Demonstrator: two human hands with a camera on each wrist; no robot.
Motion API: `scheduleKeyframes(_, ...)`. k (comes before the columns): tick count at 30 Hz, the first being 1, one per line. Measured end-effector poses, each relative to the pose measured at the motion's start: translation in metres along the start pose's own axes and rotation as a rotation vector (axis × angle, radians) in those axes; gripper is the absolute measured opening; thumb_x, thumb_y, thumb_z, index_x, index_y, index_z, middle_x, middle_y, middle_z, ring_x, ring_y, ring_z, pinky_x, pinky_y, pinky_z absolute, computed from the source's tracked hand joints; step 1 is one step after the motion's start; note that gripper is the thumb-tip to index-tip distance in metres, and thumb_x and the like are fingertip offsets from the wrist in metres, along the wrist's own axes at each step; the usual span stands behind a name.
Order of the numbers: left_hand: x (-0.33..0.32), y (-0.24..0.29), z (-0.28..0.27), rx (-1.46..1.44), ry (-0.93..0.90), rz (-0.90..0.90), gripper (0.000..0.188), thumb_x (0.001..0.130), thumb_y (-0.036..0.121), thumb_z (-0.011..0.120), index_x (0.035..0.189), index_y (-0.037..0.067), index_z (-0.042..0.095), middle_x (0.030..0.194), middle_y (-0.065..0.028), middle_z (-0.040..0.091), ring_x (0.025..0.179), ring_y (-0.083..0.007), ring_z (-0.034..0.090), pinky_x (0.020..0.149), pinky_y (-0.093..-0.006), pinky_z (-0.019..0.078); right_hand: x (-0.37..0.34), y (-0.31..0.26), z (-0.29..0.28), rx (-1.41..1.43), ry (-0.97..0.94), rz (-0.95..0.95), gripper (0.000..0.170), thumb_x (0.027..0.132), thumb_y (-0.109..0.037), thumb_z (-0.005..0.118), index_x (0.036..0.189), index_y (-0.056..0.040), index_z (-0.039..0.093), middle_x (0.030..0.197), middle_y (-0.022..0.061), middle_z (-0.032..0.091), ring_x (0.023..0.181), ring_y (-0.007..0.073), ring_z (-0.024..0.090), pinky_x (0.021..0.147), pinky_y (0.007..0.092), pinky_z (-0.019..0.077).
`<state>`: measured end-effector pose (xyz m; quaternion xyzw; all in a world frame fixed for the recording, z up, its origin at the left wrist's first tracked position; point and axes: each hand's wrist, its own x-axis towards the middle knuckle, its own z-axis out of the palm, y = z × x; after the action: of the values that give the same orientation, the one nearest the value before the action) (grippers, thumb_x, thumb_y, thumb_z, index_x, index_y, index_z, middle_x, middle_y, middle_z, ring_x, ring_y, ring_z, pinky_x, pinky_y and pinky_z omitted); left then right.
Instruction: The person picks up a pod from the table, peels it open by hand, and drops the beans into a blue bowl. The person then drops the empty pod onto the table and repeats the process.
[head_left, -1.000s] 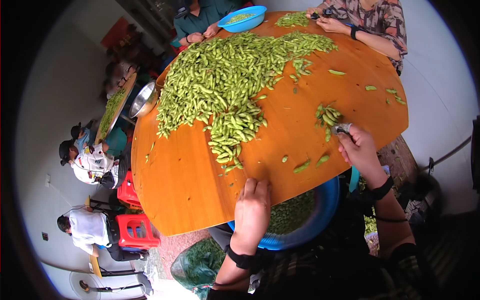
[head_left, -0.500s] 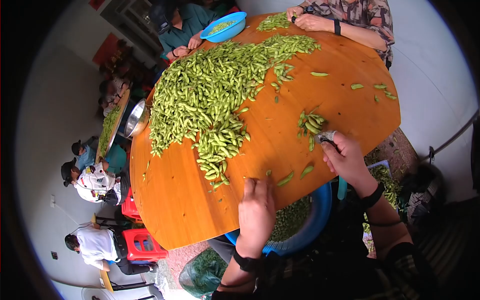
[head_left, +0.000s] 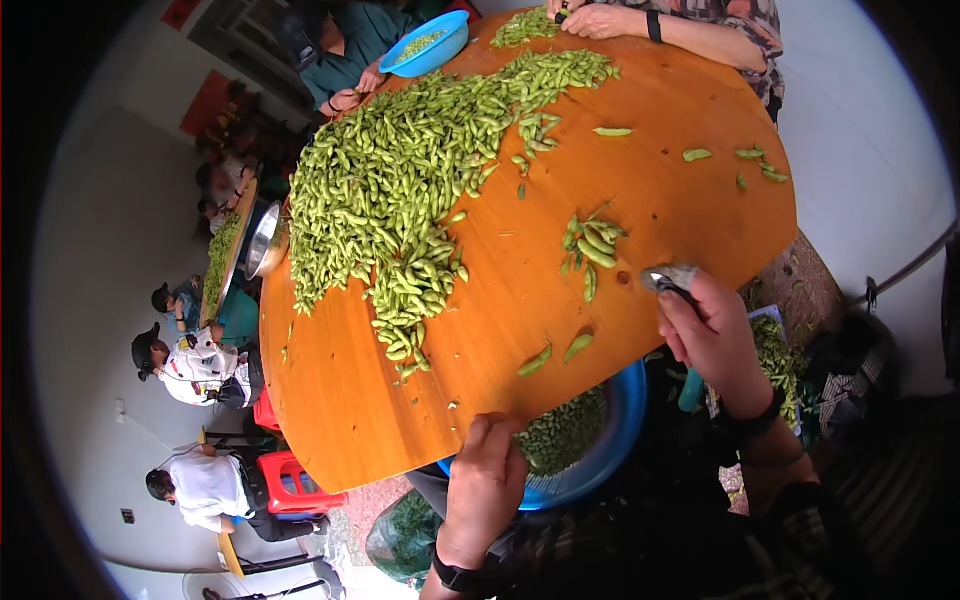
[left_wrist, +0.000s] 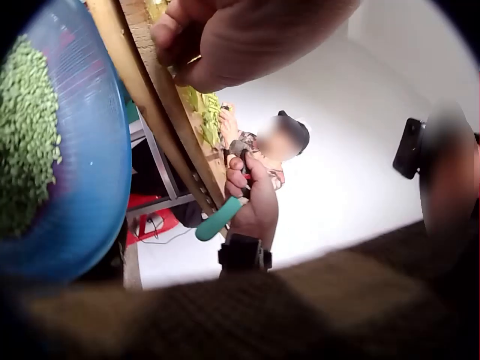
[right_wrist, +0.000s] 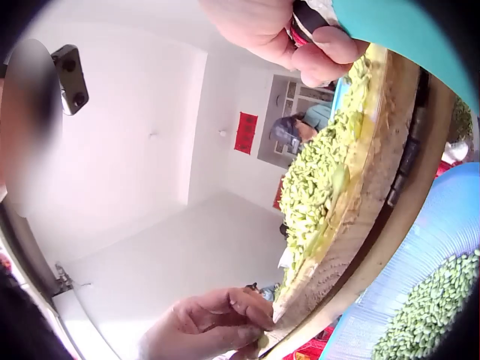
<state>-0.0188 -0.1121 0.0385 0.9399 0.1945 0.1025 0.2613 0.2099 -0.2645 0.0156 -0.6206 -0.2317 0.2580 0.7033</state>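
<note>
The left hand (head_left: 483,480) is at the near table edge above a blue tub (head_left: 622,425) of shelled beans. Its fingers are bent at the wooden rim; in the right wrist view a small greenish piece (right_wrist: 262,341) shows at the fingertips, but whether they pinch it is unclear. To the right, the right hand (head_left: 718,340) grips a tool with a metal head (head_left: 668,279) and a teal handle (head_left: 691,390), held above the table edge. The teal handle (left_wrist: 218,220) also shows in the left wrist view. A small bunch of pods (head_left: 595,240) lies left of the metal head.
A large heap of green pods (head_left: 380,190) covers the table's far left part. Two loose pods (head_left: 577,347) lie near the front edge. Two people sit across, beside a blue basin (head_left: 432,45). A metal bowl (head_left: 265,240) stands left; a red stool (head_left: 292,478) is on the floor.
The head view has shifted, moving the table and pods leftward in it. The right hand's tool is now farther from the small pod bunch. The left hand remains at the table edge.
</note>
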Motion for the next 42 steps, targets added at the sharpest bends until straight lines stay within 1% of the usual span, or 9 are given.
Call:
scheduleKeyframes(3,0.025,0.011,0.017,0.207,0.224,0.037,0.042,0.082,0.003,0.068,0.122,-0.002,0.056,0.119,-0.0213,0.054,0.109,-0.0382,0.054,0.091,-0.0415,0.0472,-0.014,-0.005,-0.024,-0.083,0.102,0.065,0.021,0.097,-0.006,0.050,0.115,0.0010,0.059,0.065,0.0005,0.054,0.049,0.0040,0.046,0.045,0.0206,0.0348)
scheduleKeyframes(6,0.049,0.009,0.052,0.064,0.117,-0.012,0.074,0.088,0.015,0.067,0.147,-0.001,0.026,0.152,-0.0250,0.026,0.134,-0.0423,0.037,0.110,-0.0449,0.0353,-0.031,0.013,-0.054,-0.107,0.133,0.022,0.022,0.097,-0.005,0.049,0.116,0.0006,0.058,0.064,-0.0004,0.053,0.047,0.0039,0.045,0.044,0.0203,0.0333)
scheduleKeyframes(14,0.154,0.023,0.081,0.132,0.157,0.056,0.095,0.090,0.038,0.063,0.149,-0.007,0.003,0.153,-0.0321,0.015,0.144,-0.0419,0.017,0.117,-0.0492,0.0188,-0.069,0.056,-0.104,-0.023,0.235,0.159,0.010,0.097,-0.007,0.048,0.094,-0.0018,0.057,0.059,-0.0032,0.049,0.044,0.0035,0.042,0.041,0.0206,0.0292)
scheduleKeyframes(18,0.210,0.018,0.109,0.233,0.259,0.381,0.075,0.088,0.029,0.067,0.145,-0.002,0.029,0.139,-0.0270,0.042,0.131,-0.0420,0.039,0.111,-0.0441,0.0321,-0.083,0.065,-0.107,-0.092,0.215,0.246,0.009,0.094,-0.005,0.049,0.089,-0.0028,0.056,0.059,-0.0022,0.050,0.045,0.0045,0.044,0.041,0.0218,0.0313)
scheduleKeyframes(29,0.169,0.101,0.104,-0.062,0.073,0.749,0.053,0.082,0.017,0.064,0.132,0.006,0.051,0.140,-0.0221,0.043,0.131,-0.0390,0.041,0.109,-0.0464,0.0340,-0.124,0.090,-0.088,-0.201,0.170,0.226,0.009,0.091,-0.004,0.050,0.088,-0.0010,0.058,0.057,0.0006,0.051,0.044,0.0072,0.046,0.041,0.0246,0.0339)
scheduleKeyframes(32,0.190,0.009,0.028,0.300,0.383,0.521,0.012,0.070,0.002,0.060,0.079,0.004,0.068,0.087,-0.0137,0.065,0.094,-0.0319,0.057,0.085,-0.0405,0.0475,-0.129,0.084,-0.081,-0.201,0.197,0.249,0.009,0.091,-0.004,0.050,0.086,-0.0015,0.057,0.057,0.0008,0.051,0.044,0.0076,0.046,0.041,0.0249,0.0345)
scheduleKeyframes(36,0.219,-0.134,-0.032,0.715,0.758,0.057,0.017,0.087,0.016,0.058,0.089,0.000,0.065,0.093,-0.0200,0.066,0.092,-0.0380,0.061,0.082,-0.0476,0.0498,-0.125,0.090,-0.073,-0.223,0.191,0.178,0.009,0.091,-0.004,0.050,0.087,-0.0018,0.057,0.058,0.0011,0.052,0.043,0.0079,0.047,0.041,0.0248,0.0359)
scheduleKeyframes(38,0.212,-0.158,-0.041,0.524,0.189,-0.268,0.028,0.093,0.027,0.055,0.100,0.001,0.064,0.099,-0.0218,0.066,0.095,-0.0402,0.061,0.082,-0.0486,0.0502,-0.122,0.085,-0.058,-0.202,0.207,0.177,0.009,0.092,-0.005,0.050,0.086,-0.0019,0.057,0.057,0.0012,0.052,0.044,0.0080,0.048,0.041,0.0247,0.0359)
scheduleKeyframes(42,0.157,-0.146,-0.034,0.294,0.361,0.102,0.020,0.089,0.022,0.062,0.104,0.010,0.069,0.100,-0.0164,0.067,0.094,-0.0413,0.061,0.085,-0.0487,0.0484,-0.115,0.058,-0.024,-0.194,0.186,0.201,0.010,0.092,-0.006,0.051,0.086,-0.0018,0.058,0.056,0.0012,0.052,0.045,0.0080,0.049,0.042,0.0245,0.0352)
